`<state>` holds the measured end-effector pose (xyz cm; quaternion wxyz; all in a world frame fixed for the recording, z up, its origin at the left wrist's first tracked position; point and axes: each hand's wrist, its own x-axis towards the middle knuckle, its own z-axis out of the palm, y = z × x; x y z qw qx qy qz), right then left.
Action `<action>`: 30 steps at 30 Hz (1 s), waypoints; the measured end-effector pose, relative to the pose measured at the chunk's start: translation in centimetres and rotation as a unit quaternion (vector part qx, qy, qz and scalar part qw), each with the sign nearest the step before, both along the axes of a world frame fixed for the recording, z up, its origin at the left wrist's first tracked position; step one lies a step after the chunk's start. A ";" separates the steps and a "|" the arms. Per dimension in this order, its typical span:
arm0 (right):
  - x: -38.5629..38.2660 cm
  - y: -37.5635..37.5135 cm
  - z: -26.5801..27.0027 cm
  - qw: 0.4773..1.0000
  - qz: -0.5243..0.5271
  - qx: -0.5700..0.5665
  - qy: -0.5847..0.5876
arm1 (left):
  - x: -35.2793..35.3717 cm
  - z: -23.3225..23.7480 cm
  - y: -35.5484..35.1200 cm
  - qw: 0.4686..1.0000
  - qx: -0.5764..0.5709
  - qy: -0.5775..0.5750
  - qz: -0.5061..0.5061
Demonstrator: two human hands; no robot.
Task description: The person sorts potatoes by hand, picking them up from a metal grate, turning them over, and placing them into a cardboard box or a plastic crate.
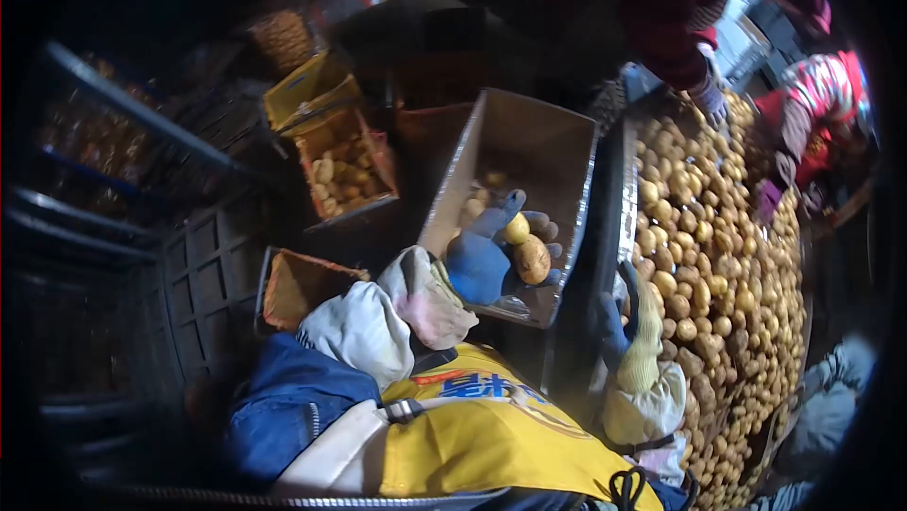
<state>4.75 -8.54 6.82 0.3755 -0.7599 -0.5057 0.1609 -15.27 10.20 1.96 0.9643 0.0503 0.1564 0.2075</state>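
Note:
My left hand [480, 261], in a blue glove, is over a cardboard box [539, 119] and holds potatoes. A small yellow potato [517, 229] and a larger brown-spotted potato [533, 261] show among its fingers. Beneath it, more potatoes [472, 209] lie in the box, partly hidden by the hand. My right hand [635, 327], gloved in blue and cream, is at the near left rim of a long table heaped with potatoes [718, 275]. Its blue fingers are apart, and nothing shows between them.
Co-workers' gloved hands [710, 100] reach into the heap from the far end and right side. Left of the cardboard box stand a container of potatoes [345, 176], a yellow bin [312, 91] and a smaller orange-lined box [307, 289]. Dark plastic crates [203, 270] stand at the left.

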 end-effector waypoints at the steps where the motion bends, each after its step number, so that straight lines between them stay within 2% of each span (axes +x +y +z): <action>1: 0.8 -0.8 -1.4 0.987 0.041 0.010 -0.154 | -1.7 -0.2 -0.2 0.999 -0.005 0.007 0.033; 2: 0.6 -1.2 -1.7 0.979 0.051 -0.037 -0.194 | -3.2 0.0 -0.2 0.998 -0.014 -0.012 0.067; 3: 0.4 -1.5 -2.0 0.967 0.059 -0.084 -0.235 | -4.6 0.5 -0.3 0.989 0.000 0.108 0.101; 6: 1.4 -3.0 -7.0 0.920 0.103 -0.159 -0.344 | -8.3 0.3 0.2 0.974 -0.023 0.123 0.190; 9: 0.1 -2.3 -6.1 0.929 0.076 -0.201 -0.303 | -10.4 1.6 1.0 0.938 -0.036 0.174 0.297; 11: 0.3 -2.6 -6.5 0.935 0.076 -0.174 -0.298 | -10.6 1.6 2.3 0.906 -0.054 0.190 0.376; 15: 0.1 -2.2 -6.3 0.934 0.073 -0.176 -0.304 | -9.8 2.3 4.3 0.903 -0.088 0.192 0.373; 16: 0.0 -2.1 -6.0 0.935 0.073 -0.177 -0.300 | -9.7 1.7 4.4 0.914 -0.028 0.184 0.362; 19: -0.1 -1.8 -6.1 0.933 0.070 -0.176 -0.306 | -10.1 -1.3 6.0 0.966 0.057 0.148 0.202; 23: 0.3 -2.0 -6.6 0.929 0.071 -0.193 -0.307 | -9.8 -2.1 6.4 0.955 0.037 0.106 0.274; 26: 1.1 -2.3 -7.7 0.929 0.075 -0.168 -0.320 | -12.1 -1.3 6.1 0.916 0.146 0.235 0.290; 30: 1.2 -2.1 -7.8 0.926 0.075 -0.161 -0.334 | -16.0 -2.2 5.5 0.816 0.264 0.448 0.253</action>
